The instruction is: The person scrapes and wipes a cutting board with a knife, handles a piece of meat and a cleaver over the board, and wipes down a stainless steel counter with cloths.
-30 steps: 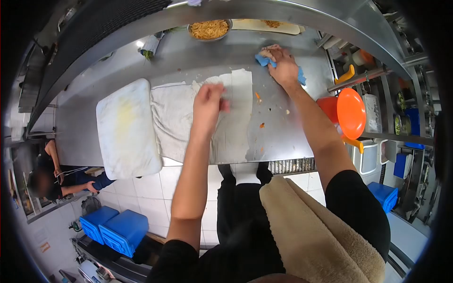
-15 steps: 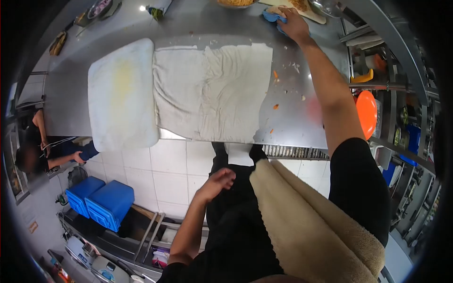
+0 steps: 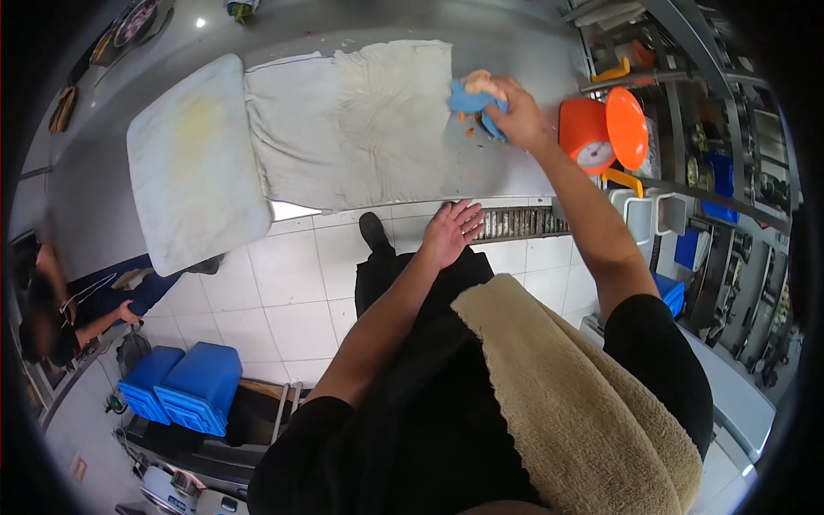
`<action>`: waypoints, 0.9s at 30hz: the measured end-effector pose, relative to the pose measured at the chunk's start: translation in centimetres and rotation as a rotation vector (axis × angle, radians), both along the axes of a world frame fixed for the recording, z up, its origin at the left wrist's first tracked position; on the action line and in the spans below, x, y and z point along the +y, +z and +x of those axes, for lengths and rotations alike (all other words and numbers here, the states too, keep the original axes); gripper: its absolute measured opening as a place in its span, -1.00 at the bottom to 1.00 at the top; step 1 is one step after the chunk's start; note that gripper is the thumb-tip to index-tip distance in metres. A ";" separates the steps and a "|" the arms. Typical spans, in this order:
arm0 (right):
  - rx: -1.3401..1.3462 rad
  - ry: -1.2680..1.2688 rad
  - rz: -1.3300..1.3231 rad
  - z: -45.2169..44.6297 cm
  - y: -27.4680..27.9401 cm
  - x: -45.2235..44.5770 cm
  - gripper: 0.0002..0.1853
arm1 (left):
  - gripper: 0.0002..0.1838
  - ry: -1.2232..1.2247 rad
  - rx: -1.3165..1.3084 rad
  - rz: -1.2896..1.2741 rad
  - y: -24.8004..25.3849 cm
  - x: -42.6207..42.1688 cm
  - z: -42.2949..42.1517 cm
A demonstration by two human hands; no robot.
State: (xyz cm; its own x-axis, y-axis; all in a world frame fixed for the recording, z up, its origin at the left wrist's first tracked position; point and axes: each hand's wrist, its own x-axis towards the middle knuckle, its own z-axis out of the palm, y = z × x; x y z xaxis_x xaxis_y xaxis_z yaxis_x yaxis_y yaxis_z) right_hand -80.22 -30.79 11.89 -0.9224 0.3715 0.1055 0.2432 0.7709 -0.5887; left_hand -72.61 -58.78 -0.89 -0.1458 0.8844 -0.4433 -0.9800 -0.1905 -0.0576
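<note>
My right hand [image 3: 522, 118] is closed on a blue cloth [image 3: 468, 96] with a pale beige part, pressed to the metal table [image 3: 515, 176]. Small orange scraps [image 3: 469, 132] lie beside and below the cloth. To its left, a wrinkled off-white cloth [image 3: 386, 129] is spread flat, its left edge against a white cutting board [image 3: 193, 172] with a yellow stain. My left hand [image 3: 451, 233] is held just off the table's near edge, palm up and fingers apart, with nothing in it.
An orange kitchen scale [image 3: 585, 133] stands right of my right arm. Beyond it are metal shelves [image 3: 738, 81]. At the left sits another person [image 3: 51, 309], near blue bins [image 3: 202, 386] on the floor side. A tan towel [image 3: 584, 395] hangs over my right shoulder.
My right hand has drawn the blue cloth from the table's far side toward me, among the scraps. My left hand has risen toward the table edge and opened. The view has shifted right.
</note>
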 end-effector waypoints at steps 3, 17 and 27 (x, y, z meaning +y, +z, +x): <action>-0.103 -0.086 0.032 -2.6 1.3 4.6 -0.48 | -0.38 0.042 -0.053 0.031 -0.2 1.7 1.2; 0.027 0.217 0.292 2.0 -1.3 -3.6 -0.50 | -0.44 0.884 -0.089 -0.001 3.5 8.6 2.8; 0.202 0.487 0.034 4.1 -1.7 -4.4 -0.51 | -0.46 1.188 -0.075 -0.178 3.6 10.3 3.4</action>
State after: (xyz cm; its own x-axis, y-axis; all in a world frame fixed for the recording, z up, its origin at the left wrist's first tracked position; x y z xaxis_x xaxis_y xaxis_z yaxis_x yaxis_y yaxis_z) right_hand -76.14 -35.18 10.20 -0.9474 -0.1015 0.3036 -0.2635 0.7858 -0.5595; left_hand -69.25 -48.50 2.70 -0.7966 0.1412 -0.5878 -0.1827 -0.9831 0.0114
